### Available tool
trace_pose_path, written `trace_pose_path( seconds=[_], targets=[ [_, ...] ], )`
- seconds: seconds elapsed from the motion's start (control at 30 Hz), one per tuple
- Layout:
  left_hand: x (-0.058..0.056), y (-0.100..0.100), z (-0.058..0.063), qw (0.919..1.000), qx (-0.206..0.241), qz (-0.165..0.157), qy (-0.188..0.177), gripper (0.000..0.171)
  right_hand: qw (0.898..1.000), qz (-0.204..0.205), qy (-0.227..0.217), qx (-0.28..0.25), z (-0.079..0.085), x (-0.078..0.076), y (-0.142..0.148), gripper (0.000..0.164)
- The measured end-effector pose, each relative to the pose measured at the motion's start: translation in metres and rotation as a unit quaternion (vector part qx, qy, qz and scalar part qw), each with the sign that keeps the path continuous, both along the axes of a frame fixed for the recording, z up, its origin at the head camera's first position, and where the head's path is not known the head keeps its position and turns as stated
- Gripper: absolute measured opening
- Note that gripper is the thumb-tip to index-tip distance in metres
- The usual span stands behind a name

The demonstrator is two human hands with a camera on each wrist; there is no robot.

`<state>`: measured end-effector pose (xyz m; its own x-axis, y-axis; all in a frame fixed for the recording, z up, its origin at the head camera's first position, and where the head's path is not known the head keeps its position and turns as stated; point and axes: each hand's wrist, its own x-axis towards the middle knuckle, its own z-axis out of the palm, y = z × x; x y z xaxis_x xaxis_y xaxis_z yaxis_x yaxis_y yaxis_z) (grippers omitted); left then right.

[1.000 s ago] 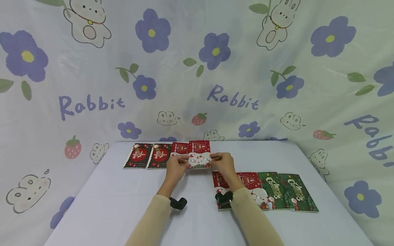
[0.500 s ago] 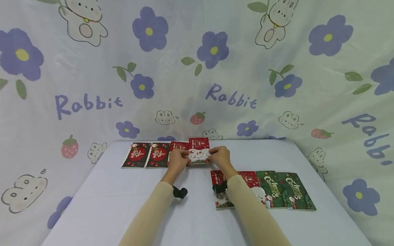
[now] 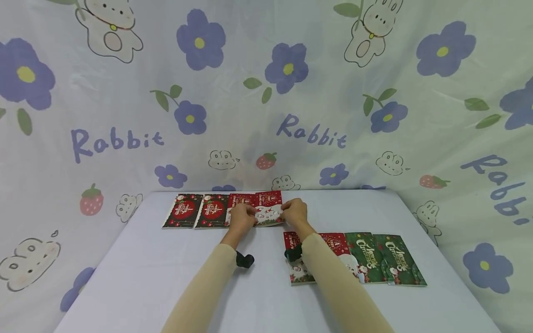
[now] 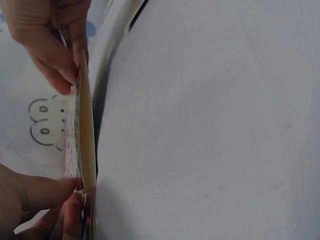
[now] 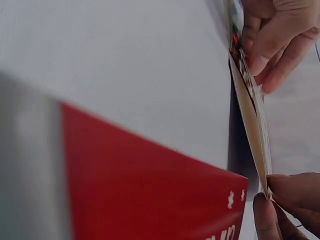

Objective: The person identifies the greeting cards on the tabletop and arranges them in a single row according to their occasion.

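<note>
Both hands hold a red and white Christmas notebook (image 3: pixel 268 213) by its sides, at the right end of the back row. My left hand (image 3: pixel 242 218) pinches its left side, overlapping a matching red notebook (image 3: pixel 243 199) alongside. Thumb and fingers of my right hand (image 3: pixel 294 212) grip the right side; in the right wrist view that hand (image 5: pixel 292 200) pinches a corner. Seen edge-on in the left wrist view, the held notebook (image 4: pixel 87 135) shows cream page edges and stands slightly tilted, close over the white tabletop.
Two dark notebooks with red circles (image 3: pixel 184 210) lie at the left of the back row. A nearer row at right has red notebooks (image 3: pixel 333 243) partly under the right forearm, and green notebooks (image 3: pixel 399 259). A patterned curtain (image 3: pixel 233 92) hangs behind the table.
The held notebook rose slightly and moved back, then came down towards the table beside the matching red one. Both hands moved with it, keeping their grip.
</note>
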<state>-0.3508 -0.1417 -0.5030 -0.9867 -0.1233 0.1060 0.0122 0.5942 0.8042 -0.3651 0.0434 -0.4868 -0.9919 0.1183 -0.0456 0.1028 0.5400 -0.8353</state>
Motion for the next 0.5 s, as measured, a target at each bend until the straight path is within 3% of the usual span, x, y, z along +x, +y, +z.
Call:
trace_pose_path(
  seconds=[0.5],
  targets=[
    [-0.0036,-0.0005,-0.0107,0.9999,0.014,-0.001,-0.008,0.019,0.999,-0.003,-0.013,0.041,-0.0071,-0.0027,-0.0038,0.018]
  ],
)
